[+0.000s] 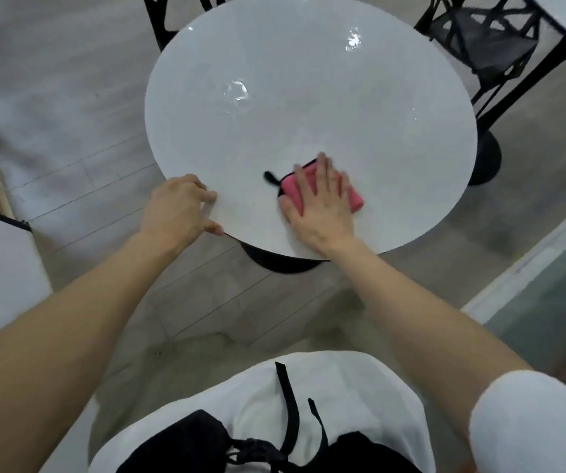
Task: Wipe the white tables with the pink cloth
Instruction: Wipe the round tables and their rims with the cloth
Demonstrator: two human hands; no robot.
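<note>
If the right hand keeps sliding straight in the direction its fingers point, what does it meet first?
The right hand, flat on the pink cloth, points toward the far side of the white table. Only bare, wet-looking tabletop lies ahead, so the way looks free up to the far rim, as far as this view shows.

The person wears a white short-sleeved shirt (326,397); one sleeve (527,418) shows at the right shoulder, and both forearms are bare. Against the shirt's front, black straps (288,404) run down to a black pouch or bag (186,442) at the waist. The left hand (179,208) and right hand (319,203) carry no gloves.
</note>
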